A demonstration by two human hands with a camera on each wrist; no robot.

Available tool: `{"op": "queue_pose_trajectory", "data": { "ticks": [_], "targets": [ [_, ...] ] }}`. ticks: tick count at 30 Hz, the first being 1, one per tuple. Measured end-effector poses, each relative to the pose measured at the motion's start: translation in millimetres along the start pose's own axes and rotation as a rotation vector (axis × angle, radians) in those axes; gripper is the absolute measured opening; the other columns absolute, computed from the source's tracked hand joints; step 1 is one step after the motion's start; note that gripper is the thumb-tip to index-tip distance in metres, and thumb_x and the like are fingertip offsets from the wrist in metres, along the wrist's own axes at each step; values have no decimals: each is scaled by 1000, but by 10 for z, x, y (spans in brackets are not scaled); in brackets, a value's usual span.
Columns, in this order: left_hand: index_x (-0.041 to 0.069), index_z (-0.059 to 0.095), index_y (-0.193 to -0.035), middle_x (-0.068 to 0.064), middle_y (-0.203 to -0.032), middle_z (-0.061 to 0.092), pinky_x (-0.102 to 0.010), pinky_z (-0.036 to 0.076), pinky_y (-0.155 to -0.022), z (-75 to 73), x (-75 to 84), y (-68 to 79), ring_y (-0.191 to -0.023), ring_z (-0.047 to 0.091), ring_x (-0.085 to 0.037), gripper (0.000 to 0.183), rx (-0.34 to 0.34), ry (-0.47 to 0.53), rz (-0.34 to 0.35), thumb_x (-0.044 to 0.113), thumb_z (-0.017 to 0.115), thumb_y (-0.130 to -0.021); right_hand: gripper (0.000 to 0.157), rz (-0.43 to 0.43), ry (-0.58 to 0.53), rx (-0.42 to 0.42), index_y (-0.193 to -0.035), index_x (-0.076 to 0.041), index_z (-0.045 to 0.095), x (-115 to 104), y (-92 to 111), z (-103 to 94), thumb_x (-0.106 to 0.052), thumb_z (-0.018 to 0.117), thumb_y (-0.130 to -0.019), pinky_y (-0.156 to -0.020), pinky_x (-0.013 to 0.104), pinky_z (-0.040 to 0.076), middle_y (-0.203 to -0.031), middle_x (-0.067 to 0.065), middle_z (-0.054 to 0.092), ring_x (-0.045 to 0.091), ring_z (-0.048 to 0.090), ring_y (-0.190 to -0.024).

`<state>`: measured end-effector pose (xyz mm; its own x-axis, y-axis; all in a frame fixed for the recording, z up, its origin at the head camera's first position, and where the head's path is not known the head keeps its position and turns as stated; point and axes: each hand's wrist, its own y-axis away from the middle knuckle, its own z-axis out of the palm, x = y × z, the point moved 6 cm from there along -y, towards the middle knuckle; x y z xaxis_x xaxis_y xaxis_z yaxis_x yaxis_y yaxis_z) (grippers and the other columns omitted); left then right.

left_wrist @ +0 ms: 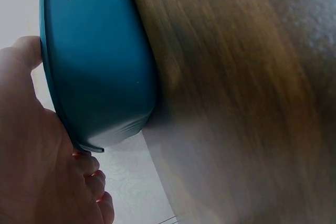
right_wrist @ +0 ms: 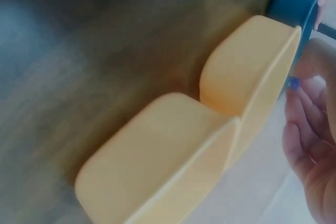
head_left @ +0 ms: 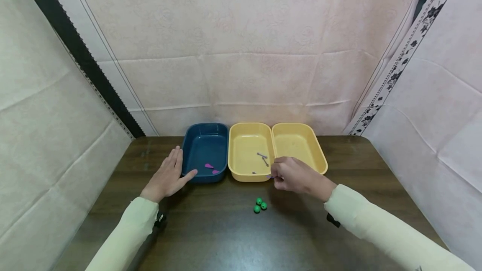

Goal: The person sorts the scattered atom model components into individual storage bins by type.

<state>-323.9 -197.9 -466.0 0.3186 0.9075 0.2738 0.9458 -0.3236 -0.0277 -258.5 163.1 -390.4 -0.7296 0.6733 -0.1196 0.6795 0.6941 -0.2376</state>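
Violet piece, one: pinched between thumb and curled fingers of the right hand, at the near right corner of the middle yellow tray. Risks. Left hand: fingers straight, thumb apart, at the rim of the blue tray; uneven pressure could tilt it and slide the magenta pieces inside. Middle yellow tray, grey-purple sticks within: a loose pinch could drop the violet piece outside, onto the bench. Green beads, three, on the bench in front: a knock from the right hand could roll them. Hidden: most of the violet piece, by fingers; near left corner of the right yellow tray, by the right hand.
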Motion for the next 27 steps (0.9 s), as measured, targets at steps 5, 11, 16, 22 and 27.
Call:
{"op": "queue_pose_trajectory", "data": {
  "ticks": [5, 11, 16, 22, 27],
  "targets": [
    [-10, 9, -165, -30, -175, 6, -65, 16, -131, -10, 3, 3, -162, 11, -52, 104, 5, -10, 0, 68, 42, -105, 21, -5, 25, -3, -71, -14, 62, 53, -114, -55, -3, 77, -80, -60, 18, 42, -73, -1, 61, 5, 46, -68],
    [-9, 9, -165, -29, -176, 6, -64, 17, -131, -7, 2, 12, -162, 11, -52, 104, 7, -13, -1, 69, 42, -105, 25, 6, 13, -47, -69, -15, 60, 135, -262, -26, -2, 76, -83, -60, 19, 38, -70, -3, 56, 6, 44, -65],
    [-10, 9, -165, -30, -176, 6, -65, 16, -131, 5, -2, 1, -162, 10, -52, 104, 5, -7, 1, 68, 42, -105, 24, 32, 16, -71, -72, -15, 63, 209, -354, 28, -3, 76, -86, -60, 19, 41, -74, -1, 62, 7, 46, -66],
    [-10, 9, -165, -30, -176, 5, -65, 14, -131, 10, -9, -3, -162, 9, -51, 105, -4, -11, -5, 69, 41, -105, 15, 34, 37, -34, -79, -11, 69, 251, -447, 70, -1, 75, -88, -63, 22, 48, -80, 4, 68, 10, 52, -69],
    [-9, 9, -165, -29, -176, 5, -64, 15, -131, 1, 2, 9, -163, 10, -51, 105, -3, -13, -4, 70, 41, -105, 4, 29, 42, 12, -94, -7, 78, 222, -456, 26, -5, 76, -91, -73, 29, 60, -97, 6, 76, 15, 69, -83]
  ]
}}
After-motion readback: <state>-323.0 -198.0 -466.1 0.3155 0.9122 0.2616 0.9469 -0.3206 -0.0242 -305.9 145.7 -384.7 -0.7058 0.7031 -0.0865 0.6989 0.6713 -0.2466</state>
